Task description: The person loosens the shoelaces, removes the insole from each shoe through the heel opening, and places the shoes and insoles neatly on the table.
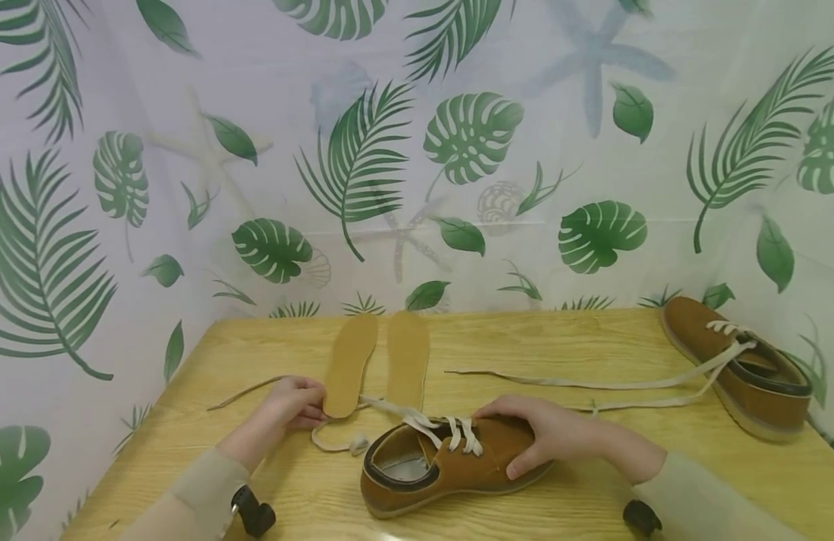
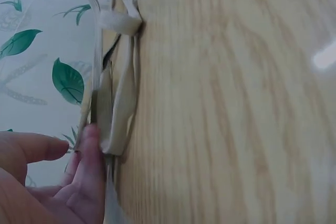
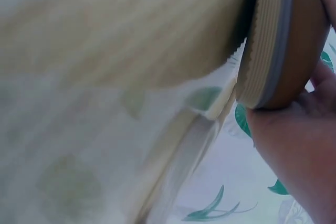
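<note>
A brown lace-up shoe point(image 1: 403, 496) lies at the table's front, toe to the right, its inside showing pale. My right hand point(image 1: 545, 432) grips its toe part from above, thumb on the near side; the right wrist view shows the ribbed sole edge point(image 3: 257, 40) beside that hand. To the left, my left hand point(image 1: 298, 402) pinches the heel end of a tan insole point(image 1: 349, 368). A second insole point(image 1: 408, 353) lies right beside it, its lower end partly hidden behind the shoe. White laces point(image 1: 464, 438) cross the shoe's front, and a loose lace point(image 1: 332, 447) curls near my left hand.
Another brown shoe point(image 1: 775, 413) stands at the table's right edge, its long laces point(image 1: 593, 385) stretched leftward over the wooden table point(image 1: 309, 503). Behind the table hangs a leaf-patterned cloth point(image 1: 390, 195). A thin lace end point(image 1: 244, 391) lies beyond my left wrist.
</note>
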